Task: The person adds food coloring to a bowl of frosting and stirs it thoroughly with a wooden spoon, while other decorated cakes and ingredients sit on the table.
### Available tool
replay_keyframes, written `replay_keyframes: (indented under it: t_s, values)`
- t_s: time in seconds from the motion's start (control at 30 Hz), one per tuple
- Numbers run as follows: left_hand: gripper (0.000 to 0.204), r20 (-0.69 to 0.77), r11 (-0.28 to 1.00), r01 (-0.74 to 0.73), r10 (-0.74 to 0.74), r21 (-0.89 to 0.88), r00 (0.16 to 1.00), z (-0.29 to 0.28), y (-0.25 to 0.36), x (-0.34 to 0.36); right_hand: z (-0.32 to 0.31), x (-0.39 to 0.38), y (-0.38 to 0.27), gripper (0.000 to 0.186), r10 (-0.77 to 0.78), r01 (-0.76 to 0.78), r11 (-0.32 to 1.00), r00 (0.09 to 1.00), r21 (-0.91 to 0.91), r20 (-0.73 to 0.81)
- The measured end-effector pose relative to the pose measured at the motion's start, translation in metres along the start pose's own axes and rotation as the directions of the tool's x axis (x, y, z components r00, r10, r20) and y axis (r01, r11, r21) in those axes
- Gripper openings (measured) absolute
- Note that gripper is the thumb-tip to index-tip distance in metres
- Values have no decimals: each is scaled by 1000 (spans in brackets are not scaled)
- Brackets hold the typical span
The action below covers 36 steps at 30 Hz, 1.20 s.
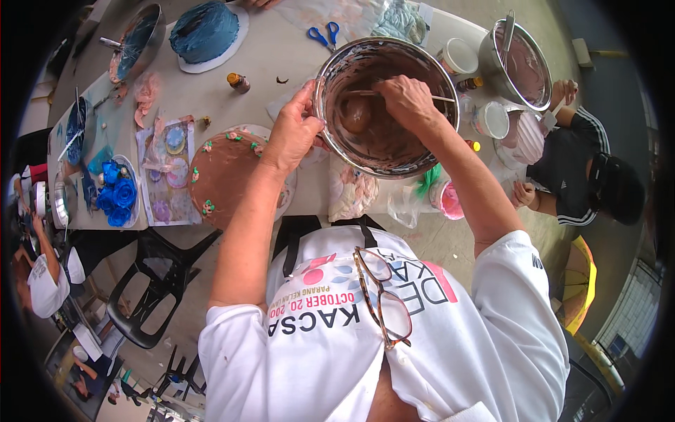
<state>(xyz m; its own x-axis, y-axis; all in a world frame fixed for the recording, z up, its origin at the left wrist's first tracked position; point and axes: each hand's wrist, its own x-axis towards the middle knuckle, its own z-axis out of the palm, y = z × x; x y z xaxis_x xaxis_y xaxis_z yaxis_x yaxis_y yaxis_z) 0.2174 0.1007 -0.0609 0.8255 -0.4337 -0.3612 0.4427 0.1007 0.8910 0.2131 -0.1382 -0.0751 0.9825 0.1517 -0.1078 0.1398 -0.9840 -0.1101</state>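
Observation:
My left hand [295,133] is closed on the left rim of a steel mixing bowl [385,169], thumb and fingers either side of the edge. The bowl is tilted, so its inside shows. Brown frosting [356,116] smears its walls and lies in a lump at the bottom left. Over the bowl's inside, my right hand [408,100] is closed around a thin pale utensil handle [443,98]. The utensil's working end cannot be made out. Near my left forearm sits a round brown-frosted cake [228,172] with small pink and green piped flowers.
A blue-frosted cake [204,34], blue scissors [324,34] and a small brown bottle [239,83] stand beyond. White tubs [458,56] and another bowl [520,95] are at right, beside a person in black [573,158]. A black chair [151,281] stands left.

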Motion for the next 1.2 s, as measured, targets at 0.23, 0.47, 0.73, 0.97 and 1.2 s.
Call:
replay_keyframes:
  t_s: [0.23, 0.47, 0.73, 0.97, 1.2]
  values:
    - [70, 21, 999, -28, 28, 34, 999, -9, -1, 1, -56, 8, -9, 20, -42, 51, 984, 997, -172, 60]
    - [68, 11, 991, -53, 53, 120, 999, -10, -1, 4, -50, 16, -1, 13, 2, 42, 942, 992, -332, 129]
    - [70, -5, 998, -34, 35, 57, 999, -5, -2, -5, -38, -32, -38, 15, 82, -57, 989, 980, -136, 181]
    - [72, -67, 996, -81, 83, 37, 994, 5, -19, -12, -34, -31, -19, 16, 210, -194, 971, 971, -141, 116]
    - [73, -88, 997, -67, 64, -38, 994, 6, -18, -20, -34, -20, -15, 18, 297, -288, 952, 951, -104, 82]
